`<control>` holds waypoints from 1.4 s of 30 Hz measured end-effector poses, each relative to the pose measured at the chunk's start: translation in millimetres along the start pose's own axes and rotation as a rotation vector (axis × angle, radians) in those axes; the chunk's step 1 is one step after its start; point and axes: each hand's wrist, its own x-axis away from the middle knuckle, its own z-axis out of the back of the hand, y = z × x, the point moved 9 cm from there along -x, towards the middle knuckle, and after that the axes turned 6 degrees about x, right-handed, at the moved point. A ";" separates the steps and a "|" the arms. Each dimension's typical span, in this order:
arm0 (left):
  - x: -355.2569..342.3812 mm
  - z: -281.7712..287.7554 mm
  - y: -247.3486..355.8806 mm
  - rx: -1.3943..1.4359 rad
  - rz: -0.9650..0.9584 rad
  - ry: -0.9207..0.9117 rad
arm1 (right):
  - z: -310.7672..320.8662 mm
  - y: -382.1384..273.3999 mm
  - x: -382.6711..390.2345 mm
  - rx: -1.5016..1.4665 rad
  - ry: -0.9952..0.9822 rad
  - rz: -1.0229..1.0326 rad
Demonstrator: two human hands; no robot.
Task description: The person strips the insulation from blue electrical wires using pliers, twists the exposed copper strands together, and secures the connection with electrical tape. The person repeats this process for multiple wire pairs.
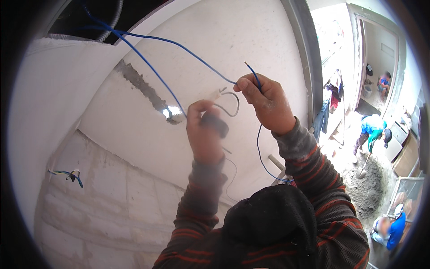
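Note:
Both my hands are raised in front of the pale wall. My right hand (266, 101) is closed in a pinch on a blue electrical wire (179, 45), whose bare copper tip sticks up above the fingers. A length of this wire hangs below that hand and curves toward my shoulder. Lower and to the left, my left hand (206, 130) is blurred by motion, its fingers closed where a second blue strand (154, 71) comes down to them. A dark rounded thing (216, 125) is at its palm, too smeared to name. Both strands run up into a dark opening.
A grey flexible conduit (114, 21) hangs in the ceiling opening. Behind my hands a grey cable (237, 105) loops from the wall. Several loose wires (69, 175) stick out at left. To the right and below, one person shovels a grey mortar heap (367, 184); two others are nearby.

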 end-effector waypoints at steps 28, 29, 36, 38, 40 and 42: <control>99.1 -88.9 151.3 0.077 -0.500 -0.608 | -16.0 -4.1 6.8 -0.047 -0.022 -0.002; 90.0 -85.1 145.4 -0.052 -0.524 -0.696 | -14.2 -3.9 6.3 -0.032 -0.012 0.000; 34.5 -77.5 126.2 -1.085 -1.060 -0.663 | -25.5 -13.5 5.8 0.027 -0.051 0.106; 3.3 -84.9 124.0 -1.354 -1.138 -0.532 | -31.1 -5.7 6.3 -0.012 -0.082 0.001; -24.2 -79.4 126.3 -1.448 -1.131 -0.522 | -27.4 -8.6 6.1 0.027 -0.029 0.019; -30.1 -70.2 122.8 -1.511 -1.180 -0.647 | -25.4 -9.3 4.5 0.015 -0.003 0.026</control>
